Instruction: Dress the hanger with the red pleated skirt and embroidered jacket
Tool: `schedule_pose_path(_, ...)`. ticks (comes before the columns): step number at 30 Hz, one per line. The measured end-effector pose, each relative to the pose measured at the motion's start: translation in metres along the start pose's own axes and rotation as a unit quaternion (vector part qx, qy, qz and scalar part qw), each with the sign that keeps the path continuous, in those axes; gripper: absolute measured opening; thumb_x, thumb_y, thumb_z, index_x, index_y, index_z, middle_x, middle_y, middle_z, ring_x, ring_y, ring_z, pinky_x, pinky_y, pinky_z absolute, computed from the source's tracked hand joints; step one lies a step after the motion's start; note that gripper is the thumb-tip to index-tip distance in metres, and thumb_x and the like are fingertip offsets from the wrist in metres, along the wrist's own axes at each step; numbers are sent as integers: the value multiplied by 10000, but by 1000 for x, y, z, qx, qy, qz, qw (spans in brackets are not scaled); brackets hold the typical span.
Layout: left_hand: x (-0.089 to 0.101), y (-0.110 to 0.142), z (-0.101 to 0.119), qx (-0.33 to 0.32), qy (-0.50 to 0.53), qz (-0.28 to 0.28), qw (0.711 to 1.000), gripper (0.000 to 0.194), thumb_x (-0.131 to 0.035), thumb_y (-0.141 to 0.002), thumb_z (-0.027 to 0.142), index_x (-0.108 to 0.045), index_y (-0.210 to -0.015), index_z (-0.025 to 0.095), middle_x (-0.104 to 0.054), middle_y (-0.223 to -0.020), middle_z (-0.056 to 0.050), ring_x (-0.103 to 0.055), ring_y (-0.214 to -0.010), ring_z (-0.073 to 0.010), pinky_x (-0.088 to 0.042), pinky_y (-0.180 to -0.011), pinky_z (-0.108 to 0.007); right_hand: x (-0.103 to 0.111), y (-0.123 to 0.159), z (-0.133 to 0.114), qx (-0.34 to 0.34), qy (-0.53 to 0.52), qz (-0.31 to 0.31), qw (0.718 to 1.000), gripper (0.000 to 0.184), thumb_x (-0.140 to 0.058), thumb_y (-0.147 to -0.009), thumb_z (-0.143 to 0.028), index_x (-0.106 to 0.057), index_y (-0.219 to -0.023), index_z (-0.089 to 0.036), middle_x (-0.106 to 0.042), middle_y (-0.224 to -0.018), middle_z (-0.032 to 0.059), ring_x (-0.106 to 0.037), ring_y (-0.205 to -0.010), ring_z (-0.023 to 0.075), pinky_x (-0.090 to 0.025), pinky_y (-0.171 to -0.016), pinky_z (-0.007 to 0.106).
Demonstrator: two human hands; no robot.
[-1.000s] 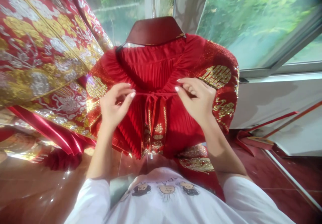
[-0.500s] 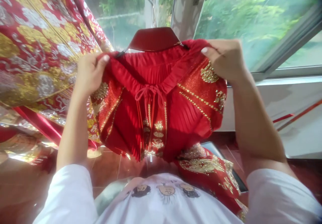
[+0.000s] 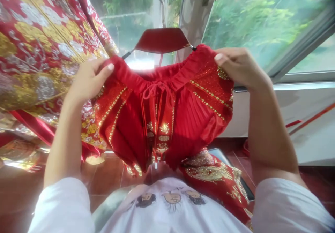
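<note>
A red pleated skirt (image 3: 185, 121) with gold beading and a drawstring bow hangs in front of me, its waistband stretched between my hands. My left hand (image 3: 90, 77) grips the waistband's left end, thumb on top. At the opposite end, my right hand (image 3: 239, 64) pinches the band, thumb toward me. A dark red hanger (image 3: 162, 40) with a metal hook stands behind the waistband. Its black-tipped clip ends reach down to the band beside each hand; whether they grip the cloth I cannot tell. My fingers behind the fabric are hidden.
A red, gold and silver embroidered garment (image 3: 44, 51) hangs at the left. Windows (image 3: 251, 34) stand ahead above a white wall (image 3: 311, 135). More red embroidered cloth (image 3: 220, 180) lies low beside me, over a dark-edged flat object (image 3: 247, 187). Reddish tiles (image 3: 107, 175) cover the floor.
The waistband's middle has dropped and its front and back edges lie closer together. My left hand has shifted slightly left and down, my right hand slightly right and down. More of the hanger's clips shows.
</note>
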State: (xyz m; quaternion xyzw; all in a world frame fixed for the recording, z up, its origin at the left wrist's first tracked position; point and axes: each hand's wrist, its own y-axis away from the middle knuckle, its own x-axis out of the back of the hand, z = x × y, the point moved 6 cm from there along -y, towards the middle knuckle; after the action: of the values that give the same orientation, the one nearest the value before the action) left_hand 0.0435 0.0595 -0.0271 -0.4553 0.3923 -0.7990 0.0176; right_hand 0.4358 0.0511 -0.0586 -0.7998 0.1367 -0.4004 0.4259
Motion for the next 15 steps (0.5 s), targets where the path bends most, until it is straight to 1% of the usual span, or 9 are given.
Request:
schedule_pose_path(1,0,1,1,-4,4,23,1000,822,-373,-715,888,-563,-675,89,-398,-585,46,-333,-594,-33,-418,-716,-268,-3,3,1,-5,-17,-16,1000,483,-468,-953,-305,-333,-512,-163,-323,-565,-37,-288,-551,36,-263,-525,219)
schedule_pose_path(3,0,4,-3,-4,39,76,996,773,-418,-694,892,-521,-588,133,-351,-536,40,-302,-566,-55,-357,-604,-226,-5,5,4,-17,-46,7,999,518,-443,-968,-263,-217,-507,-193,-230,-547,-35,-200,-536,56,-215,-522,257)
schedule_pose_path(5,-2,9,-7,-6,83,137,987,723,-466,-698,868,-481,-539,162,-323,-508,33,-295,-547,-72,-337,-560,-241,-3,7,8,-23,-43,78,996,538,-431,-978,-269,-164,-515,-209,-180,-539,-36,-145,-534,70,-191,-524,275)
schedule_pose_path(7,-2,19,-9,-21,105,216,970,683,-477,-741,827,-547,-593,164,-409,-534,27,-366,-564,-86,-381,-590,-258,-3,11,9,-17,-34,137,990,542,-416,-988,-335,-157,-527,-216,-178,-541,-34,-142,-537,76,-193,-524,274)
schedule_pose_path(8,-3,26,-7,-30,106,252,961,658,-468,-785,791,-606,-667,158,-482,-577,24,-418,-593,-95,-412,-629,-264,-3,14,9,-11,-30,162,986,542,-401,-990,-381,-162,-533,-217,-184,-542,-31,-152,-537,76,-196,-522,271)
schedule_pose_path(10,-6,36,-3,-38,76,293,952,600,-446,-872,700,-689,-863,152,-610,-706,20,-509,-673,-111,-442,-692,-274,-6,20,8,7,-19,188,982,531,-365,-990,-462,-248,-538,-209,-253,-543,-22,-221,-534,76,-233,-528,256)
schedule_pose_path(12,-9,41,1,-31,13,300,953,532,-441,-926,609,-693,-1019,149,-673,-829,8,-561,-739,-124,-444,-720,-275,-12,26,5,30,14,193,981,499,-335,-994,-490,-469,-630,-175,-424,-593,8,-361,-573,84,-311,-578,241)
schedule_pose_path(13,-10,41,3,-28,-20,296,954,519,-443,-936,586,-682,-1060,143,-685,-868,-1,-574,-761,-129,-442,-728,-274,-14,27,4,39,45,193,979,481,-327,-998,-484,-574,-761,-147,-527,-670,39,-440,-626,95,-352,-627,240)
schedule_pose_path(15,-12,39,5,-25,-66,280,957,542,-420,-945,584,-661,-1088,120,-689,-907,-26,-589,-790,-141,-441,-757,-282,-17,30,1,46,116,188,974,467,-323,-1004,-448,-627,-1049,-96,-642,-874,107,-550,-763,123,-400,-722,252)
